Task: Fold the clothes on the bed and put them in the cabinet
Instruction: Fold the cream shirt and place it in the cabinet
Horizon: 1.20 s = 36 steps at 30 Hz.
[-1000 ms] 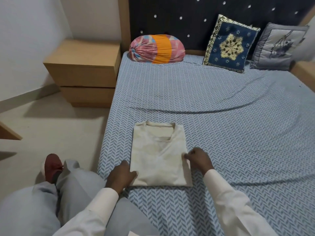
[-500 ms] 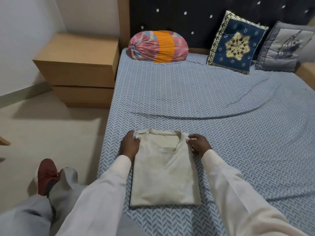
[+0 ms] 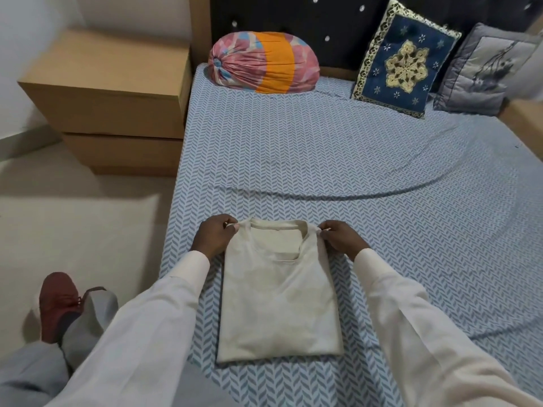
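Left hand (image 3: 216, 239): we pinch the cream shirt (image 3: 279, 304) at its 11 o'clock corner, fingers curled.
Right hand (image 3: 342, 240): we pinch its 1 o'clock corner, arm outstretched over the bed (image 3: 352, 171).

Shirt: cream shirt (image 3: 279, 301), folded to a rectangle, flat on the bed (image 3: 382, 177), collar away from the person.
Left hand (image 3: 214, 237): pinches the shirt's far left corner.
Right hand (image 3: 340, 239): pinches the far right corner.
Headboard end: striped bolster (image 3: 263, 61), blue cushion (image 3: 404, 58), grey cushion (image 3: 482, 71).
Bedside: wooden cabinet (image 3: 111, 98), left of the bed.
Floor: red shoe (image 3: 57, 304).
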{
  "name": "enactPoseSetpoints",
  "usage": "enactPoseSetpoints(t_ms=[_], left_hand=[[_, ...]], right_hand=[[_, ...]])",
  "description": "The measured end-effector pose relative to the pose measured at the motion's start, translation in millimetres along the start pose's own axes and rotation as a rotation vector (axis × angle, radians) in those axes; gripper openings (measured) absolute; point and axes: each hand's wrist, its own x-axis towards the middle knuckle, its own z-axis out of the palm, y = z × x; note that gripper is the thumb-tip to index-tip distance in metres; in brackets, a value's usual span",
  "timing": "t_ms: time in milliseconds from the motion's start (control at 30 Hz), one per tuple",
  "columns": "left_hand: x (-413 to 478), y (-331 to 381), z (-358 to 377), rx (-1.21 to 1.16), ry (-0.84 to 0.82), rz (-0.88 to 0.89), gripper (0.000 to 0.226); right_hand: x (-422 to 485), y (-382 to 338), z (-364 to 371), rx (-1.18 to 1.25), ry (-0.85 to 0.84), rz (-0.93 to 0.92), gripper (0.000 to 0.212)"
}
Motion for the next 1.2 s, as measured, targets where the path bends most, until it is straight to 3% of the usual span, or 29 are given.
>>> enactPoseSetpoints(t_ms=[100,267,400,633,800,967,1067,1200], left_hand=[[-0.7,0.7,-3.4,-0.037,0.053,-0.02,0.018],[-0.2,8.3,-6.3,-0.164,0.082,-0.052,0.017],[3.7,13.9,-5.3,-0.248,0.153,-0.134,0.018],[1.5,8.4,1.3,-0.266,0.198,-0.249,0.036],[-27.8,-8.1,5.7,-0.081,0.111,-0.226,0.031],[-44.1,-0.3,8.8,-0.039,0.16,-0.262,0.033],[-56.8,4.7,-2.0,-0.021,0.095,-0.274,0.047],[-102.3,-14.1,-1.8,0.055,-0.097,-0.288,0.051]], right_hand=[[3.6,1.1,-1.7,-0.048,-0.005,-0.031,0.003],[6.3,-5.5,-11.4,0.138,0.037,-0.019,0.021],[11.1,-8.3,-4.6,0.274,0.101,0.015,0.021],[13.0,6.4,14.5,0.401,0.172,0.129,0.023],[-11.5,23.7,12.0,0.405,0.044,0.139,0.03],[-16.1,35.0,23.6,0.377,0.243,0.146,0.028],[-30.3,30.0,18.8,0.509,0.17,0.189,0.033],[-76.9,39.5,11.1,0.485,-0.105,0.275,0.026]])
